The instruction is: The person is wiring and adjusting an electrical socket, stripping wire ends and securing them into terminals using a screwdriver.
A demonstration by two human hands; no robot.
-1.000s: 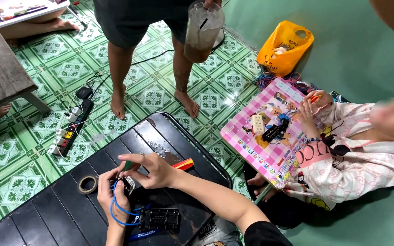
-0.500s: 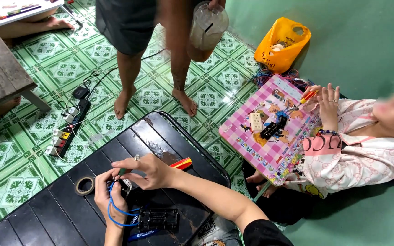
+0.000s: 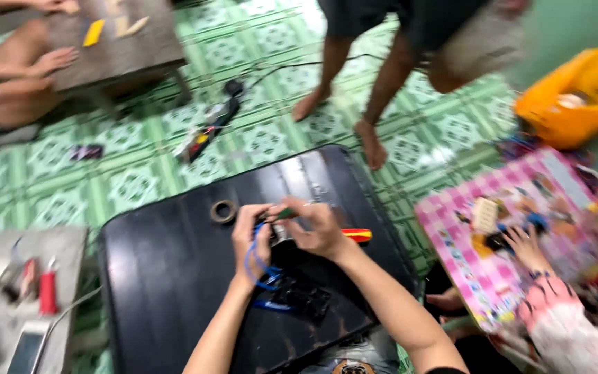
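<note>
Centrally, a small dark part (image 3: 279,232) with a green tip, pinched between both hands above the black tabletop (image 3: 167,263); too blurred to tell its kind. Left hand (image 3: 252,235) curled around its left side, fingers closed, with a blue wire (image 3: 256,266) looping down from the grip. Right hand (image 3: 316,227) closed on it from the right, thumb and fingers pressed together over the top. Just below the hands, a black block with sockets (image 3: 302,303) lying flat on the tabletop, blue wire touching its left edge. Just beside the right wrist, a red and yellow tool handle (image 3: 358,235) resting on the tabletop. Near the left hand, up and to the left, a roll of tape (image 3: 223,211) lying flat. Farther out, green patterned floor tiles (image 3: 140,187), a power strip with cables (image 3: 205,131), two bare feet of a standing person (image 3: 372,142). At right, a pink checked box (image 3: 500,277) with another person's hand (image 3: 524,246) on it, and an orange basket (image 3: 579,97) beyond. At left, a grey low table (image 3: 8,277) with a red spool (image 3: 48,292).
</note>
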